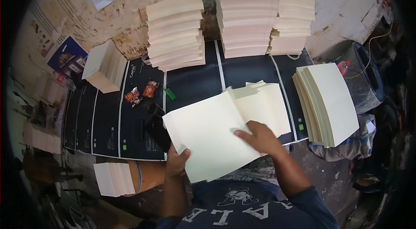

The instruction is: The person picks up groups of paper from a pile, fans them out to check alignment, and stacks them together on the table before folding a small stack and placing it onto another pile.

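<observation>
Dark glossy tabletop (pixel 195 81); hands grip smooth cream sheets (pixel 208 136).

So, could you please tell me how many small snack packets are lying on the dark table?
2: a red packet and an orange packet, side by side left of the green lighter. Others may be hidden under the paper sheets.

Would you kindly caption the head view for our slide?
Both hands, left hand and right hand, hold cream paper sheets over a dark table.
</observation>
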Action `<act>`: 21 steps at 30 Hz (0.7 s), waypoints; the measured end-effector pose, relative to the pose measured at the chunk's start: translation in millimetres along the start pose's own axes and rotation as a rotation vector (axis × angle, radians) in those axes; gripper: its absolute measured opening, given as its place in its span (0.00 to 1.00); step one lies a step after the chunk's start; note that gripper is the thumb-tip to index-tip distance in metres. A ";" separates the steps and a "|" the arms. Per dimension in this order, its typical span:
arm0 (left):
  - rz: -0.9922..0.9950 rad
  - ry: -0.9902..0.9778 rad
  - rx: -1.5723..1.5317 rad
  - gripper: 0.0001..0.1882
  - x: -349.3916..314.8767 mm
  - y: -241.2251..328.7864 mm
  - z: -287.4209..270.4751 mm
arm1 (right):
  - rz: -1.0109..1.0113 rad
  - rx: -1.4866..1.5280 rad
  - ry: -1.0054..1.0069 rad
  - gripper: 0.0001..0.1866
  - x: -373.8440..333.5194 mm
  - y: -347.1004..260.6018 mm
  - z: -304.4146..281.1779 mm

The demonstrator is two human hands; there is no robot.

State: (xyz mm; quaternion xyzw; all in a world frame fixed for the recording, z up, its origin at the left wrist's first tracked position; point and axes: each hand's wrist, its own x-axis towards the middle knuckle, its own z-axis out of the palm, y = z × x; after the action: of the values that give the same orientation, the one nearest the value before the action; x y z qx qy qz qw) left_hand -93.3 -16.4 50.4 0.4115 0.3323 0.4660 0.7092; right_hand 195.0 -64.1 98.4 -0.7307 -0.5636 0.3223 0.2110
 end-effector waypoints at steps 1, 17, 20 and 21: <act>0.016 0.004 0.084 0.30 0.2 -4.3 -16.4 | 0.072 0.045 -0.022 0.29 1.3 6.0 -9.8; 0.002 0.007 -0.018 0.29 1.4 13.3 -25.2 | 0.205 0.007 0.119 0.29 22.4 82.5 -15.6; -0.010 0.027 -0.001 0.31 2.2 1.7 -36.8 | 0.083 -0.322 0.446 0.37 24.3 97.0 9.9; 0.007 0.038 0.022 0.31 4.9 -1.9 -39.0 | -0.044 -0.338 0.614 0.39 22.3 78.0 10.8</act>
State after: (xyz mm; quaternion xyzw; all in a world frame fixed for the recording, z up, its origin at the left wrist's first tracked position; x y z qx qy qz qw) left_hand -124.2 -1.6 31.1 0.4115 0.3494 0.4728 0.6964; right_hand 244.4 -64.8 33.2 -0.8058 -0.5350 -0.0152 0.2537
